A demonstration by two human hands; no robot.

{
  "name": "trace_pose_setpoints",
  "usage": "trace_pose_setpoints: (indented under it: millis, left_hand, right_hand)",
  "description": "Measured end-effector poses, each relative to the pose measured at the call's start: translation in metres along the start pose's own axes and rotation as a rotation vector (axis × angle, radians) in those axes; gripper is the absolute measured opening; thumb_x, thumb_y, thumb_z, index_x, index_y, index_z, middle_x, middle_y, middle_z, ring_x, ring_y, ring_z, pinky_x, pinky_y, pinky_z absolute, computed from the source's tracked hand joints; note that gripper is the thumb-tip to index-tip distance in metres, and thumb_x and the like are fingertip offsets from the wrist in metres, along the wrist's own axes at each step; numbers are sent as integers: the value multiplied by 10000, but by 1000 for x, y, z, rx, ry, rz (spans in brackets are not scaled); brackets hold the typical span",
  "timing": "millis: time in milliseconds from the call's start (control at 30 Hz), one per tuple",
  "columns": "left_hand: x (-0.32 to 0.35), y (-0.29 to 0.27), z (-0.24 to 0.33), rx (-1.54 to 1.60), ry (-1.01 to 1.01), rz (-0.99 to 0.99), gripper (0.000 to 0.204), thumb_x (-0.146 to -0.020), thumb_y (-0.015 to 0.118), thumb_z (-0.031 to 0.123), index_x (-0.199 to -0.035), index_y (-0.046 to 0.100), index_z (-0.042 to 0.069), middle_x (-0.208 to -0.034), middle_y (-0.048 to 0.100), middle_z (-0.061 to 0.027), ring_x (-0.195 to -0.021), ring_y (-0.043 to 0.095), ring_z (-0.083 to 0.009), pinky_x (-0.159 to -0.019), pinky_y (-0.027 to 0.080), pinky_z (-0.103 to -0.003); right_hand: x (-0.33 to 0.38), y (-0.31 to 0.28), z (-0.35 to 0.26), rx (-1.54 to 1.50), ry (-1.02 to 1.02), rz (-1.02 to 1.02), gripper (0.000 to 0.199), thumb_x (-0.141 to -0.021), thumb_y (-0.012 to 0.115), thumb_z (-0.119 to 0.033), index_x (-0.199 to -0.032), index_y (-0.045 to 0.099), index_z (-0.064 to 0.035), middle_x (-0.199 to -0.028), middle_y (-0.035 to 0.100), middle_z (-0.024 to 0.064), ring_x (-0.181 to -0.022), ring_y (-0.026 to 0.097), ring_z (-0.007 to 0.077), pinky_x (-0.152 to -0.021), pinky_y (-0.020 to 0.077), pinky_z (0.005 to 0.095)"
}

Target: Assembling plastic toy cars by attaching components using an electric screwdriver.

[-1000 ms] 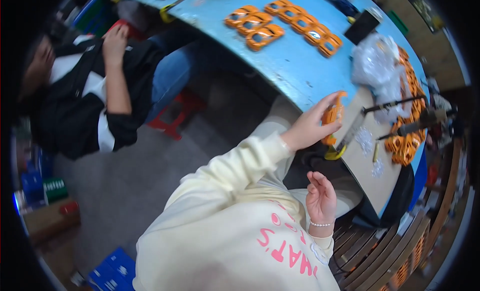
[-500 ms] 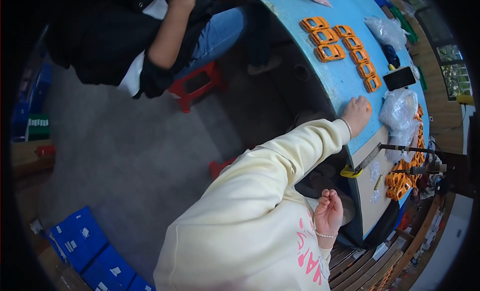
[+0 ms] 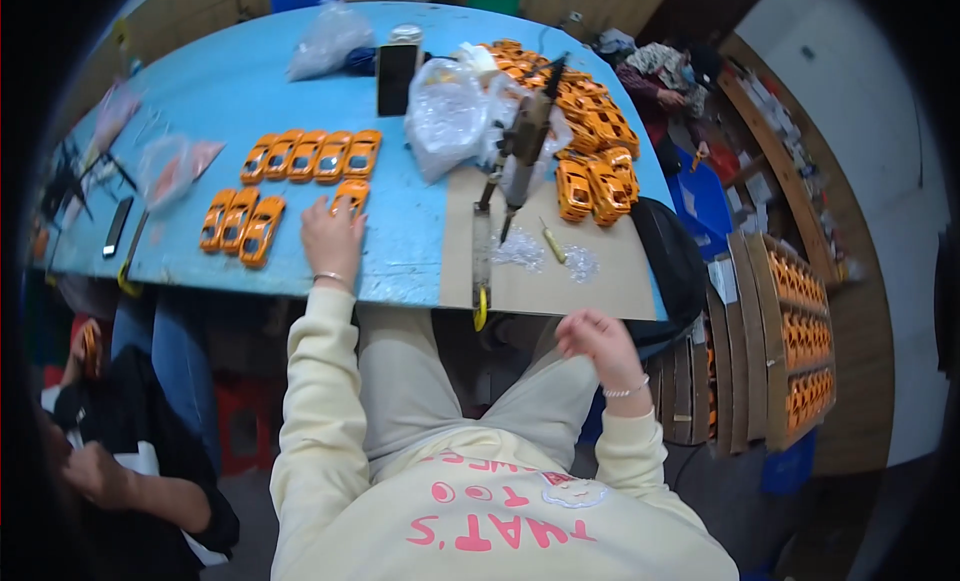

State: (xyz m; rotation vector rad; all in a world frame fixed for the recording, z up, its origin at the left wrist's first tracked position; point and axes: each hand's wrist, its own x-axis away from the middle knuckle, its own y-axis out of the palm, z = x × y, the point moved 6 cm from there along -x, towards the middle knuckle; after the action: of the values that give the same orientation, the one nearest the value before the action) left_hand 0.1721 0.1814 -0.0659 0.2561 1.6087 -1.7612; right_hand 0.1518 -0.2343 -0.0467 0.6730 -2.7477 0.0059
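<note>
My left hand (image 3: 332, 239) is over the blue table with its fingers closed on an orange toy car (image 3: 350, 194). Behind that car stands a row of several orange toy cars (image 3: 311, 156), and to the left three more toy cars (image 3: 240, 224) stand side by side. My right hand (image 3: 598, 343) is raised above my lap by the table's front edge, its fingers bent together. Anything small inside them is hidden. Beyond it, a yellowish pen-like tool (image 3: 553, 243) and small clear bits (image 3: 520, 251) lie on a cardboard sheet (image 3: 460, 271).
A dark upright driver-like tool (image 3: 525, 141) stands over the cardboard. Orange cars are heaped (image 3: 590, 106) at the back right. Plastic bags (image 3: 445, 116) and a black phone (image 3: 397, 79) lie mid-table. Boxed cars (image 3: 800, 331) stand right; another person (image 3: 130, 481) sits left.
The view has swung toward the table and now takes in both hands from above. My left hand stays on the toy car beside the row; my right hand remains raised near my lap.
</note>
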Motion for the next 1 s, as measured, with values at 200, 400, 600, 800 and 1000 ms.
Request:
trace_pose_setpoints:
  millis: [200,400,600,800,1000]
  left_hand:
    - [3,-33,31,119,95,98,375,-835,705,166,-1188,606,89,-1182,560,-149,-1087,493,-352,-905,431,-448]
    - [88,-81,65,623,135,-107,185,-792,620,-42,-956,651,36,-868,618,-129,-806,574,-323,-708,465,-399]
    - [136,-100,133,935,405,-526,216,-738,644,-67,-918,683,47,-770,649,-82,-657,587,-271,-602,468,-358]
    - [151,-63,177,1492,-97,-1031,303,-863,632,17,-1162,594,30,-1128,641,-131,-986,618,-232,-848,489,-319]
    - [158,-50,216,2060,-633,-1131,567,-984,560,286,-1424,304,35,-1407,472,-170,-1247,498,-260,-1043,423,-403]
  right_hand:
    - [-76,-76,-70,775,-583,569,194,-846,660,-90,-1035,642,-52,-1027,660,74,-726,639,173,-672,530,288]
    - [-163,-70,-69,1440,-603,629,248,-803,707,-112,-1032,637,-48,-1025,624,94,-775,637,280,-701,529,360]
    - [-166,-81,-78,1390,-623,568,226,-812,710,-133,-1006,631,-47,-955,597,94,-750,620,264,-669,512,350]
    - [-54,-75,-70,352,-469,465,178,-896,647,-190,-903,581,-25,-830,532,21,-625,539,68,-504,426,210]
    - [14,11,34,-704,55,-355,284,-876,623,-304,-908,555,-29,-875,538,55,-590,519,96,-531,415,203]
